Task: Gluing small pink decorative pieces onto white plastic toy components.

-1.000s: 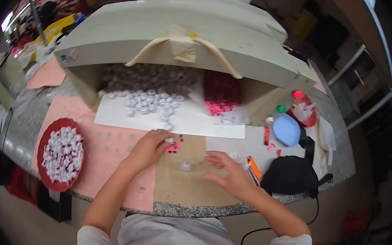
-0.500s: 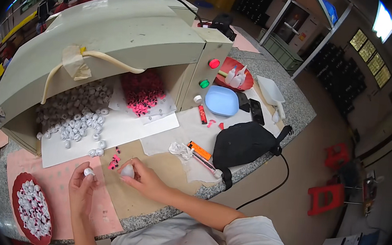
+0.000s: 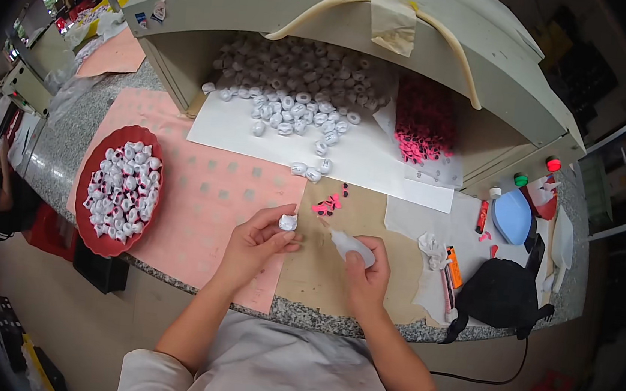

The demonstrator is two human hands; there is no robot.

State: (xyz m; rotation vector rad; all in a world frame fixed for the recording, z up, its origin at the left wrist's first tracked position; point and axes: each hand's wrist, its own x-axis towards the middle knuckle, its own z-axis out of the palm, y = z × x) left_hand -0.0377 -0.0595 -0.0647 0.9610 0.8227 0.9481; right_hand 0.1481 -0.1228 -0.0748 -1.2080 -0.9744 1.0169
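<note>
Between the thumb and fingers of my left hand (image 3: 257, 244) is a small white rounded piece (image 3: 288, 223). My right hand (image 3: 367, 276) grips a translucent white squeeze bottle (image 3: 354, 251), its thin nozzle tilted up to the left and apart from the piece. Several small pink and black pieces (image 3: 327, 206) lie on brown paper (image 3: 320, 279) just beyond my hands. Farther off, many similar white pieces (image 3: 291, 110) are heaped on a white sheet inside a beige hooded box. Beside that heap is a pile of pink and black pieces (image 3: 422, 142).
On the left, a red scalloped dish (image 3: 83, 230) holds white pieces with pink bits. The beige box (image 3: 477, 53) arches over the far worktop. To the right are a black bag (image 3: 498, 292), an orange box (image 3: 454, 268) and a blue tray (image 3: 511, 216). A person sits at far left.
The view has swung left, bringing the red dish farther into it. My right hand has turned the bottle, so its nozzle now shows. The white piece remains in my left fingers.
</note>
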